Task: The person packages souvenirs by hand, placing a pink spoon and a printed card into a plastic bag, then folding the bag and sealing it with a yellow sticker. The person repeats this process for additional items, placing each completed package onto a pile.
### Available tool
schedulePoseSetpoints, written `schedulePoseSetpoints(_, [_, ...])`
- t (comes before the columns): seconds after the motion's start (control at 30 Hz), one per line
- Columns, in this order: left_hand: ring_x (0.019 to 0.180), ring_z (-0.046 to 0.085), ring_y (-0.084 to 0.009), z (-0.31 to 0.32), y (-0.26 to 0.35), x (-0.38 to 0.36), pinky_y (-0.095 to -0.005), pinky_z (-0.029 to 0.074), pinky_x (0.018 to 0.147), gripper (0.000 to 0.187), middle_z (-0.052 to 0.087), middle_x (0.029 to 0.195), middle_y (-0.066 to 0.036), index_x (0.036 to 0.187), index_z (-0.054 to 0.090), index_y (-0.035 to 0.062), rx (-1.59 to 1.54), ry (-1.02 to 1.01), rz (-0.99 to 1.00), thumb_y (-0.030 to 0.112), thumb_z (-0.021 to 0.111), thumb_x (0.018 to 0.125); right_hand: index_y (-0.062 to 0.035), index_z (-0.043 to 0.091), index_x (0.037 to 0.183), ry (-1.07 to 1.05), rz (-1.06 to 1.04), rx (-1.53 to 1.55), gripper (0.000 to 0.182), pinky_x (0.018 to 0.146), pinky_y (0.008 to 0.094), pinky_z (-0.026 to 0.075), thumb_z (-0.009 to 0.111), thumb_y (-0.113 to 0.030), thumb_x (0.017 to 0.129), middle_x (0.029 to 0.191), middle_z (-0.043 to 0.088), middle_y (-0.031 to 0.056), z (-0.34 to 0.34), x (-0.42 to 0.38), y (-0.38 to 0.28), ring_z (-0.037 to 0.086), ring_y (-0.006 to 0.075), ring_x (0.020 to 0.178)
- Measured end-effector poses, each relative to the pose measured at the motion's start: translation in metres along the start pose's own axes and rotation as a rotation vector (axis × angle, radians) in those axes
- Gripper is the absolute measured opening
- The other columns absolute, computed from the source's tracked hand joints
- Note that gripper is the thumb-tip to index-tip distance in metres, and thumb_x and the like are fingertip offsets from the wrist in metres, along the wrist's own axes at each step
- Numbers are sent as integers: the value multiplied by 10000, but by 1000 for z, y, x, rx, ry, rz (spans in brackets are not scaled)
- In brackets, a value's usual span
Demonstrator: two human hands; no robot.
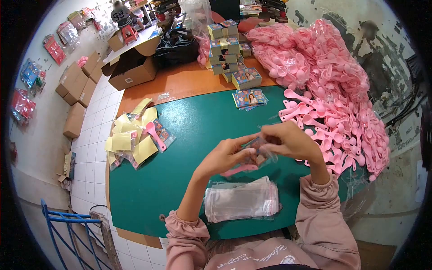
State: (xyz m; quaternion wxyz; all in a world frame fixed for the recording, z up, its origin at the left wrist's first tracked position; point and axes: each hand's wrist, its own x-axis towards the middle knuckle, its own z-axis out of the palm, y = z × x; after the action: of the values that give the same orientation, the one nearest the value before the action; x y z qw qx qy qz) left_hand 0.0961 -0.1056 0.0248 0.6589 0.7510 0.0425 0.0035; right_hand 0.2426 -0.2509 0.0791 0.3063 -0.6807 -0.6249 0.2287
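Observation:
Above the green table, my left hand (227, 157) is closed round a clear bag (256, 150) with a printed card inside; a pink spoon (239, 170) lies along its lower side. My right hand (288, 141) pinches the bag's other end. Below both hands lies a stack of clear plastic bags (240, 201). At the right is a large heap of loose pink spoons (335, 144). Printed cards (251, 98) rest beyond my hands. At the left sits a pile of packed bags with yellow card backs (135, 139), one showing a pink spoon (155, 136).
Stacks of cards (224, 49) stand at the back, beside bulging bags of pink spoons (310, 54). An open cardboard box (132, 72) and a black bag (176, 48) are at the back left. A blue metal rack (74, 220) stands lower left. A person (121, 17) sits far off.

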Motion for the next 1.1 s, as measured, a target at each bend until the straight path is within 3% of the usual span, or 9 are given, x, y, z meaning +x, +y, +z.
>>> schedulePoseSetpoints(0.17, [657,575,-143,7,-7,1,-299,468,623,611,642,801,-100,1369,211,59,431,114,95,222,529,873,-21,593,864,35,-233,83,219,579,313,430,662,-133,689,644,557,118,24,9,24,523,236,562])
schedulePoseSetpoints(0.23, [645,585,-178,4,-1,-3,-315,468,619,713,641,806,-136,1390,112,75,405,78,-117,213,561,854,-32,626,839,-78,40,198,195,571,283,417,676,-122,673,613,553,72,24,7,31,514,159,571])
schedulePoseSetpoints(0.33, [680,588,-161,-23,-4,-19,-291,473,632,705,634,797,-127,1376,142,46,164,-195,-67,168,582,839,-34,603,717,126,214,449,138,560,242,390,697,-109,648,577,509,7,22,-2,38,472,78,587])
schedulePoseSetpoints(0.43, [729,576,-135,-25,-34,-23,-249,471,636,582,622,857,-99,1316,288,27,-288,44,22,128,592,830,-54,517,627,218,217,430,218,552,217,366,720,-124,658,566,438,-47,26,-12,56,430,53,586])
schedulePoseSetpoints(0.6, [770,581,-111,-14,-53,-32,-233,502,672,402,608,909,-73,1184,445,18,-402,214,-145,91,594,817,-12,586,704,141,410,842,158,535,199,371,705,-114,702,656,564,-12,46,-20,55,482,54,613])
schedulePoseSetpoints(0.77, [901,559,-126,-11,-42,-35,-299,513,805,335,561,1018,-78,1145,465,-1,-387,174,-208,90,566,839,15,588,743,183,387,653,167,637,214,451,692,-113,719,705,609,31,53,-18,54,572,72,731])
schedulePoseSetpoints(0.93, [955,544,-135,-2,-53,-32,-300,516,793,284,554,1046,-68,1128,477,13,-401,152,-109,87,537,861,-8,589,817,329,209,468,184,541,204,388,697,-125,725,678,586,5,56,-18,55,502,45,608])
schedulePoseSetpoints(1.03, [947,543,-127,-1,-52,-32,-299,511,805,298,555,1041,-66,1141,456,14,-412,211,-129,90,534,863,9,577,766,213,251,773,207,503,203,342,709,-139,707,622,530,-11,54,-16,39,427,39,568])
schedulePoseSetpoints(1.1, [945,547,-135,2,-47,-32,-297,510,799,315,555,1039,-79,1157,435,16,-420,243,-101,90,530,866,13,589,800,195,286,650,209,515,207,364,699,-144,716,648,553,7,52,-18,49,451,41,595])
